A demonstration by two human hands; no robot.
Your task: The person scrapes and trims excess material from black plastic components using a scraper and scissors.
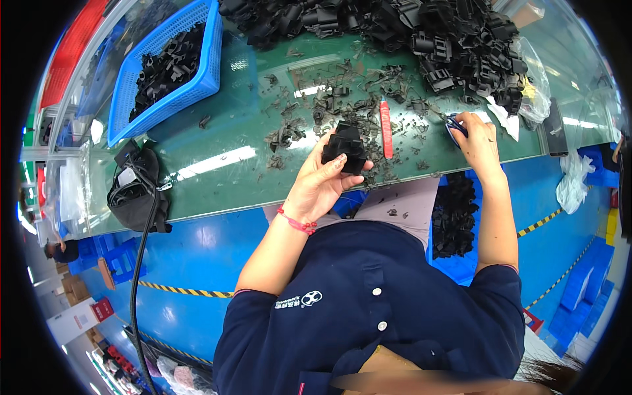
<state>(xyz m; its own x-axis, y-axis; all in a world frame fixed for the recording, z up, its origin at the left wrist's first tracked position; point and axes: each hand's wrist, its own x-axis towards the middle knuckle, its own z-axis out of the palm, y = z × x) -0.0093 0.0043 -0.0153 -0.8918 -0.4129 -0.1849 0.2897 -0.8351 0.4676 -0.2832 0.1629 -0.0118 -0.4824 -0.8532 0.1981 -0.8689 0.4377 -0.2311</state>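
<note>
My left hand (320,181) holds a black moulded plastic part (345,146) up over the near edge of the green table (224,125); a red bracelet circles that wrist. My right hand (475,138) rests on the table to the right, closed around a small blue-handled tool (453,124), possibly snips. Between the hands lies a red-handled knife (386,128). Small black plastic trimmings (329,99) are scattered on the table in front of both hands.
A big heap of black plastic parts (421,29) fills the table's far side. A blue basket (168,62) with more parts stands far left. A black pouch with a cable (135,191) sits at the near-left edge. Another bin of black parts (453,217) is below, on the right.
</note>
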